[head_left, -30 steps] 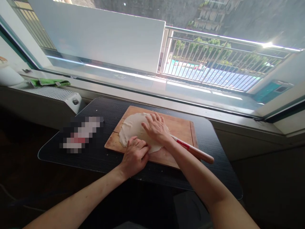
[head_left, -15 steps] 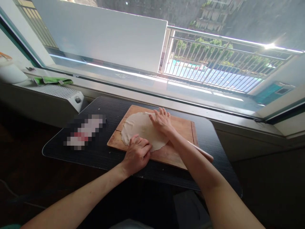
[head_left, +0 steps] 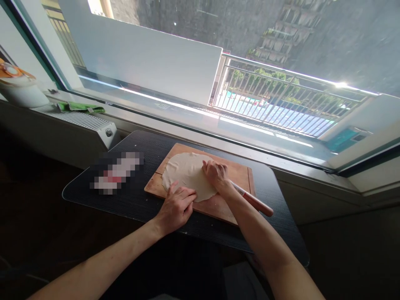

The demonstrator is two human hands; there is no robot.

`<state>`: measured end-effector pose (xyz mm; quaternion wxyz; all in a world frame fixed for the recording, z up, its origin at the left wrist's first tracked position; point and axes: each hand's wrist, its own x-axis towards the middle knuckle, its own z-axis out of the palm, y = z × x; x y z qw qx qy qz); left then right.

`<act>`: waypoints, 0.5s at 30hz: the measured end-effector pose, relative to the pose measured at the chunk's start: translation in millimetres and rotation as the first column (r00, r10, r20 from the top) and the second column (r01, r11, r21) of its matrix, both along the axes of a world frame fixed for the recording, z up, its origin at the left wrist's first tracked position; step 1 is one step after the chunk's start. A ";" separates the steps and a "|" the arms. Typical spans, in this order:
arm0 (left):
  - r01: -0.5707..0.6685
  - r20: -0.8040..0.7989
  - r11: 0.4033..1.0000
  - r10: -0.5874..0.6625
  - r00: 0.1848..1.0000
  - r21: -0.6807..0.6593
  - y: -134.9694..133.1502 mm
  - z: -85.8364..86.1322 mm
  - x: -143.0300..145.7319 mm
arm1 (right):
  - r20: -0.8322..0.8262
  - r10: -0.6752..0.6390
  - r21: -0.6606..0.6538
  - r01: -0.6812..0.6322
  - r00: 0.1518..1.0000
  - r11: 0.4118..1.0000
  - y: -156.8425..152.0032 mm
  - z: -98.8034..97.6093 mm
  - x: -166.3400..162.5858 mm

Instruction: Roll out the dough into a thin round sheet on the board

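A thin, pale sheet of dough [head_left: 184, 168] lies spread on a wooden board [head_left: 215, 211]. At the near edge of the dough, my left hand [head_left: 178, 206] rests palm down, its fingers lying partly stretched on the edge. My right hand [head_left: 216, 173] is closed at the right side of the sheet, its fingers curled onto the dough; their tips are hidden. A tool with a brown wooden handle [head_left: 258, 204] lies across the board's right side, and my right forearm and hand hide its other end.
The board stands on a dark table [head_left: 125, 204] against the window. A blurred, pale and red item [head_left: 117, 173] lies on the table's left. Beyond it are a radiator [head_left: 90, 125], a green cloth [head_left: 81, 107] and a white container [head_left: 23, 93] with an orange top.
My right hand's fingers were spread on the far right of the dough; now they are curled and nearer to me. My left hand's fingers have straightened somewhat. The view has tilted up slightly.
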<state>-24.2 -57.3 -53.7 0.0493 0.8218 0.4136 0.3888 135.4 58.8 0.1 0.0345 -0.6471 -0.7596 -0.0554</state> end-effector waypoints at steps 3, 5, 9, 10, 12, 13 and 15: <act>0.005 0.010 1.000 -0.005 1.000 -0.006 0.2 -1.0 0.0 | -0.012 0.079 -0.001 -0.079 0.997 0.997 -0.1 5.8 -7.7; 0.007 0.007 1.000 -0.007 1.000 -0.001 0.3 -1.5 -0.3 | -0.005 0.146 -0.017 -0.146 0.989 0.989 -1.4 8.8 -14.0; 0.001 -0.003 1.000 -0.001 1.000 0.008 0.5 -1.8 -1.1 | -0.033 0.126 -0.054 -0.127 0.991 0.990 -2.5 12.6 -30.5; 0.002 -0.004 1.000 -0.002 1.000 0.006 0.4 -1.8 -1.2 | -0.058 0.114 -0.049 -0.117 0.992 0.992 -1.7 12.5 -35.3; 0.009 -0.005 1.000 -0.009 1.000 0.001 0.4 -1.9 -1.6 | -0.108 0.106 -0.050 -0.111 0.988 0.993 2.4 10.3 -44.2; 0.012 -0.004 1.000 -0.012 1.000 0.001 0.3 -1.9 -1.7 | -0.130 0.102 -0.049 -0.109 0.986 0.993 6.2 8.3 -47.6; 0.015 -0.004 1.000 -0.015 1.000 -0.003 0.2 -2.0 -1.6 | -0.163 0.088 -0.046 -0.097 0.983 0.994 18.0 4.5 -50.0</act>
